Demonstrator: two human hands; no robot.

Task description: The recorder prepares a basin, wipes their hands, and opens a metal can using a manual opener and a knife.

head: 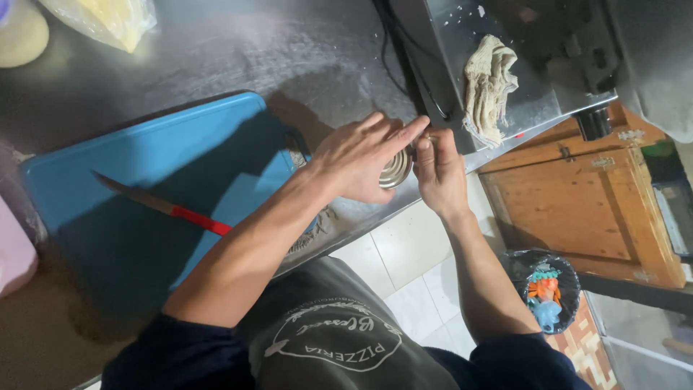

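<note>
Item, as I saw it: small metal tin (395, 167) at tabletop (289, 58) edge, just right of blue cutting board (144, 180); left hand (357, 159) wrapped around it, right hand (439, 170) fingers pinched at its rim, both touching

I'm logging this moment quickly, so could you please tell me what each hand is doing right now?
Left hand: closed around the metal can, holding it.
Right hand: fingers pinched at the can's top edge; what they grip cannot be told.

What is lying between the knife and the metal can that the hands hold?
Only the bare blue cutting board lies between the knife and the metal can; the head view shows it.
</note>
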